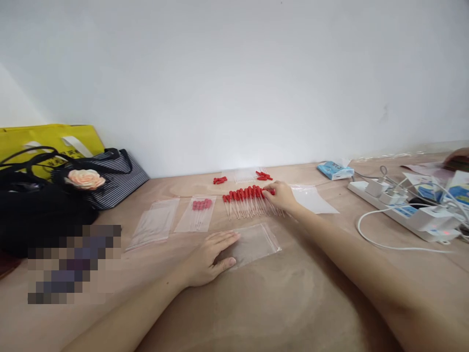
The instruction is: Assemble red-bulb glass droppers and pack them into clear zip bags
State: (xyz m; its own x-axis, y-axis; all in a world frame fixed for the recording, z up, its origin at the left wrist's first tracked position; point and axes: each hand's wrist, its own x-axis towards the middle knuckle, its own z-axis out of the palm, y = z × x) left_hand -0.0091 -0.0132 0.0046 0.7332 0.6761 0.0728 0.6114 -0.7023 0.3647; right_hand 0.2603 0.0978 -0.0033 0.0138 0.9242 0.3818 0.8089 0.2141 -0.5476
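Note:
Flat on the table, my left hand point(210, 256) rests with fingers stretched out on the edge of a clear zip bag point(254, 244). Just beyond it lies a row of droppers point(244, 194) with red rubber bulbs and thin clear stems pointing toward me. At the row's right end, the fingers of my right hand point(281, 195) are closed around a red bulb; the fingertips partly hide it. Left of the row, a filled zip bag point(198, 222) holds several red-bulbed droppers. Farther left lie flat clear bags point(154, 222).
Loose red bulbs point(220, 180) and more red bulbs point(264, 175) lie near the wall, beside clear stems. A white sheet point(313, 199) lies behind my right wrist. Right are a tissue pack point(334, 170), a power strip point(399, 215) with cables, and another person's hand point(458, 155). Bags point(120, 181) stand left.

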